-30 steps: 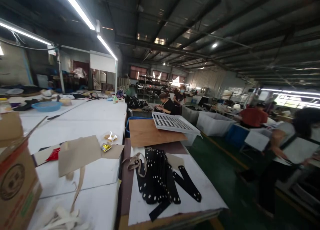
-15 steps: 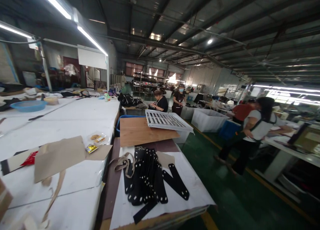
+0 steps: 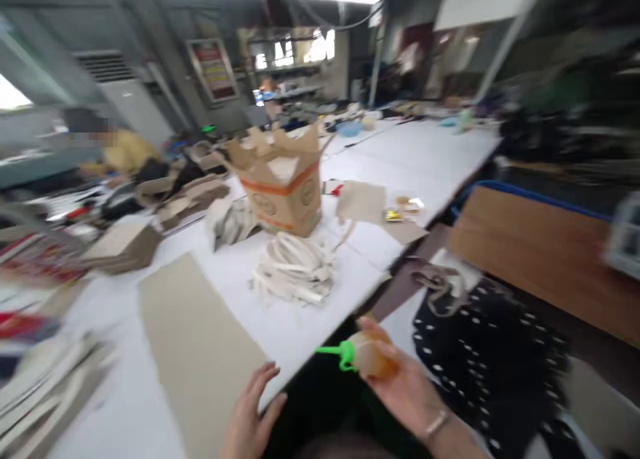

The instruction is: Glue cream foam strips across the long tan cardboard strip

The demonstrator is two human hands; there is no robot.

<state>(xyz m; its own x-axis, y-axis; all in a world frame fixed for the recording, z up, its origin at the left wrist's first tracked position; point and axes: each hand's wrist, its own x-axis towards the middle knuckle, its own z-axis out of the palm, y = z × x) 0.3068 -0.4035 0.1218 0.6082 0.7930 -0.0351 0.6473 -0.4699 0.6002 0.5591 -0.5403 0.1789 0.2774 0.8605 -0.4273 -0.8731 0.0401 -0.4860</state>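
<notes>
The right hand (image 3: pixel 403 379) was found clamped on a squeeze bottle (image 3: pixel 369 354), fingers and thumb closed around an amber-coloured body. The bottle lay tilted on its side, its green nozzle (image 3: pixel 345 354) directed toward 9 o'clock. The tip stood at the near edge of the white table (image 3: pixel 280 329); contact between the two could not be established.

Clock positions below were taken from the bottle, with 12 at the top of the view. The left hand (image 3: pixel 253 412), at 8 o'clock, held nothing visible; its thumb and fingers were apart, beside the right edge of a grey-beige sheet (image 3: pixel 187 339). Whether it touched the sheet or the table could not be determined.

The step in hand was judged to be handling of the bottle; no fluid was seen leaving the nozzle. The next move was judged to call for a steady grip, light pressure and close control of the tip, with the left hand available for support.

Further out, a heap of pale strips (image 3: pixel 297 269) lay at 10 to 11 o'clock, with an open cardboard carton (image 3: pixel 287 202) behind it at 11. Black perforated-looking straps (image 3: pixel 485 359), blurred, lay at 3 o'clock, and a brown board (image 3: pixel 535 252) at 2. A person in a yellow top (image 3: pixel 127 152) was noted well apart at 10 o'clock.
</notes>
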